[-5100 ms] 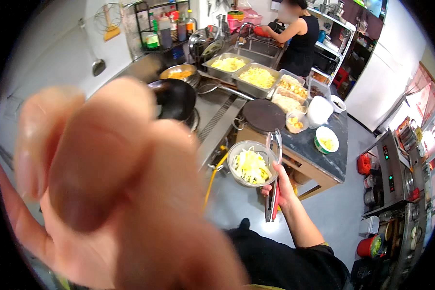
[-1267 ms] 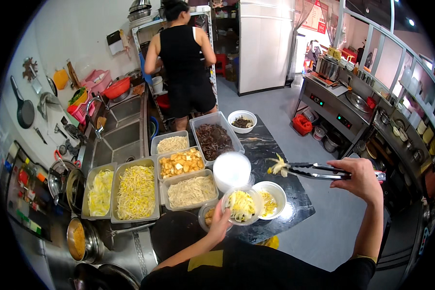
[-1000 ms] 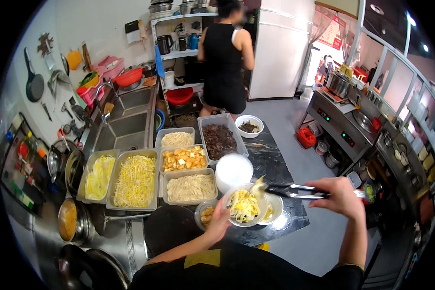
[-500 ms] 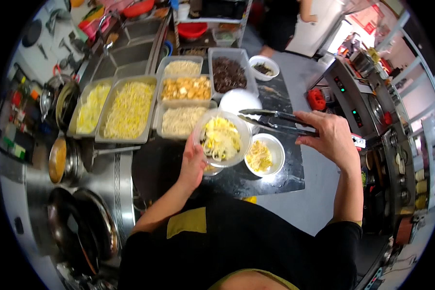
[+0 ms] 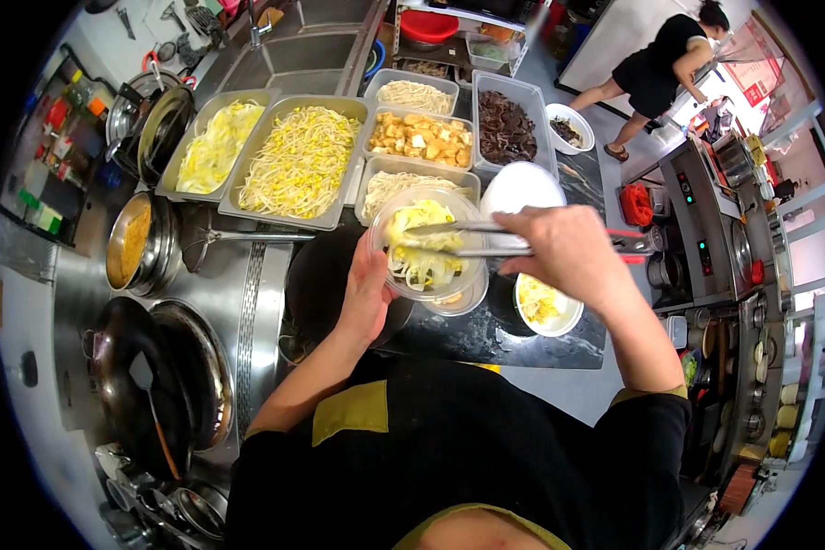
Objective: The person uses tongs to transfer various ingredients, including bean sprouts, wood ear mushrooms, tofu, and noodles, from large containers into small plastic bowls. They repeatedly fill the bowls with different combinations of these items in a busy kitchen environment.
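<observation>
L hand (image 5: 368, 298) had clear bowl (image 5: 379, 240) by its L side, grip wrapped round the wall. Bowl was held up over bench (image 5: 490, 346), mouth toward camera. Clear tub (image 5: 465, 303) showed part-hidden under its lower R edge; touching or not, couldn't tell.

R hand (image 5: 564, 252) was pinching metal tongs (image 5: 477, 253), thumb one side, fingers other. Tongs' arms stood a bit apart, tips at pale-yellow strips (image 5: 428, 269) in bowl; whether they nipped any, couldn't tell.

Nearby: white bowl (image 5: 574, 317) w/ yellow sprouts on bench, just below R hand; white stack (image 5: 524, 186) beyond tongs; metal tray (image 5: 280, 220) of bean sprouts to L.

Step, my read: tong work on strips inside bowl, picking up or settling, unclear which. Next move prob. needed bowl kept steady & level, tips off thin wall; firmer squeeze if lifting, looser if releasing.
</observation>
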Tool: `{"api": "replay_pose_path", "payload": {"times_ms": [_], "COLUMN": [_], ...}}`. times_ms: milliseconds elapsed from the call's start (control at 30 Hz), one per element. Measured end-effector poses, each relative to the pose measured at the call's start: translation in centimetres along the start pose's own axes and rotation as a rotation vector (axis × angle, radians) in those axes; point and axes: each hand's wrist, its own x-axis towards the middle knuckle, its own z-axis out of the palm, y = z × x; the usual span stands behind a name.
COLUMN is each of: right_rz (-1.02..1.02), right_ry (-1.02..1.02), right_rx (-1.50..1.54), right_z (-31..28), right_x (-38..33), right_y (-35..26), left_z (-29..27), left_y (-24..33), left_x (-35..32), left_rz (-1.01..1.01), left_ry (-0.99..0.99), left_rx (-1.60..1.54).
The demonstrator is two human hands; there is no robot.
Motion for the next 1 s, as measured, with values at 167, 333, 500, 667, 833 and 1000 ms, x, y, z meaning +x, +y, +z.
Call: {"api": "replay_pose_path", "payload": {"times_ms": [167,333,500,667,833,1000], "right_rz": [0.197,0.092,0.296,0.502,0.564,0.524], "right_ry": [-0.059,0.007,0.146,0.156,0.053,0.178], "right_rx": [0.100,0.092,0.035,0.021,0.122,0.295], "right_z": [-1.4,3.7,3.1,3.7,4.6,4.2], "right_x": [-0.7,2.0,0.9,-5.0,-8.2,-6.4], "right_y": [0.1,0.1,-1.4,-1.4,-0.2,1.8], "left_z": [-2.5,-3.6,-0.5,3.3,7.1,5.5], "left_y": [-2.1,0.2,1.4,-1.8,-3.9,-1.2], "left_x": [3.2,5.1,5.9,7.3,8.3,11.0], "left_rz": [0.051,-0.049,-0.084,-0.177,-0.252,-0.202], "left_ry": [-0.007,-0.079,-0.104,-0.232,-0.313,-0.219], "left_rx": [0.071,0.202,0.213,0.177,0.141,0.106]}}
